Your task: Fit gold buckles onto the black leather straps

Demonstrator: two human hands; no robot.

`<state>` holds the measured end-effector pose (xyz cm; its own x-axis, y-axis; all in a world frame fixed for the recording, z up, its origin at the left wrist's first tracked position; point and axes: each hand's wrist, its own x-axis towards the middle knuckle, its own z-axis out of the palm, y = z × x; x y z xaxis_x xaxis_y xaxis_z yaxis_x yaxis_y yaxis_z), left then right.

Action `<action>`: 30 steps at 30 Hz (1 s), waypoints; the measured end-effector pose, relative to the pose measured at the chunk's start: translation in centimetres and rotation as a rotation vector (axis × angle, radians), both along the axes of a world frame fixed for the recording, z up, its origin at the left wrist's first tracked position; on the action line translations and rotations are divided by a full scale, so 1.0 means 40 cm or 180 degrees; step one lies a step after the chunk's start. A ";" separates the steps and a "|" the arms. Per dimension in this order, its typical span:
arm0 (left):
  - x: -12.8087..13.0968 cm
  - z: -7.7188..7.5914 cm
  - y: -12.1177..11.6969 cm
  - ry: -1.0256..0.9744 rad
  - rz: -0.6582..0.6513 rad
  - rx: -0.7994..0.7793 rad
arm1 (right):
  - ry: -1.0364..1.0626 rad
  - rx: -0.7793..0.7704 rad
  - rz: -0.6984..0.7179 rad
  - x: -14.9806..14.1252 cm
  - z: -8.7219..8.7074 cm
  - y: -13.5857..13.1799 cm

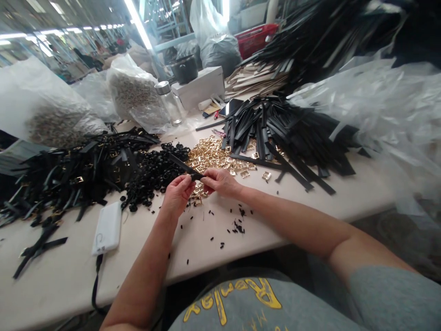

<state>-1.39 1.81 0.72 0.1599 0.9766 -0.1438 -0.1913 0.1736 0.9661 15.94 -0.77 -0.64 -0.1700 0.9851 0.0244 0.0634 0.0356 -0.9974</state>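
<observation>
Left hand (179, 190) and right hand (221, 182), fingers (208, 179) closed, pinch a strap (181, 164) near the buckles (206, 151). Loops (156, 171) lie left of the buckles.

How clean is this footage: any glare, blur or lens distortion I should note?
Head view: the slanted light tube is blown out, and the phone screen shows glare; the left plastic bag and upper-right dark strips smear toward the edges, looking stretched; the left hand, right hand and gold buckles read clearer; under the table it is dark.
</observation>
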 end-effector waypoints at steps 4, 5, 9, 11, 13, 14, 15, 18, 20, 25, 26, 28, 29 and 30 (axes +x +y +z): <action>0.004 0.003 -0.007 0.0010 0.0056 0.0121 | -0.0196 0.0149 0.0098 0.009 0.000 0.002; 0.004 0.005 -0.009 0.0016 0.0083 0.0165 | -0.0284 0.0235 0.0134 0.011 -0.001 0.003; -0.002 0.011 -0.012 0.0249 0.0026 0.0389 | -0.0611 0.0443 0.0283 0.021 0.000 0.006; -0.009 0.014 -0.012 0.0429 -0.0075 0.0465 | -0.0779 0.0487 0.0356 0.028 0.005 0.006; -0.015 0.014 -0.012 0.0513 -0.0153 0.0461 | -0.0952 0.0526 0.0457 0.035 0.013 0.005; -0.017 0.014 -0.011 0.0527 -0.0187 0.0442 | -0.1047 0.0548 0.0511 0.039 0.017 0.005; -0.019 0.012 -0.011 0.0544 -0.0218 0.0429 | -0.1151 0.0580 0.0558 0.043 0.021 0.005; -0.017 0.005 -0.009 0.0575 -0.0276 0.0418 | -0.1586 0.0750 0.0516 0.049 0.032 0.003; -0.012 -0.001 -0.009 0.0589 -0.0283 0.0448 | -0.1936 0.0842 0.0357 0.049 0.038 0.002; -0.012 -0.004 -0.011 0.0648 -0.0444 0.0448 | -0.1999 0.0786 0.0490 0.052 0.046 0.000; -0.016 -0.003 -0.011 0.0665 -0.0521 0.0414 | -0.1887 0.0755 0.0601 0.054 0.046 -0.001; -0.025 -0.001 -0.009 0.0705 -0.0694 0.0343 | -0.1676 0.0686 0.0818 0.058 0.045 -0.002; -0.030 -0.001 -0.008 0.0727 -0.0781 0.0318 | -0.1592 0.0651 0.0923 0.060 0.043 -0.004; -0.034 0.000 -0.007 0.0749 -0.0866 0.0302 | -0.1526 0.0610 0.1017 0.062 0.041 -0.005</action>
<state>-2.75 1.54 0.71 0.3887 0.9137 -0.1183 0.0789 0.0949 0.9924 18.42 -0.95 1.01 -0.4925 0.8692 0.0440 0.4607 0.3032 -0.8342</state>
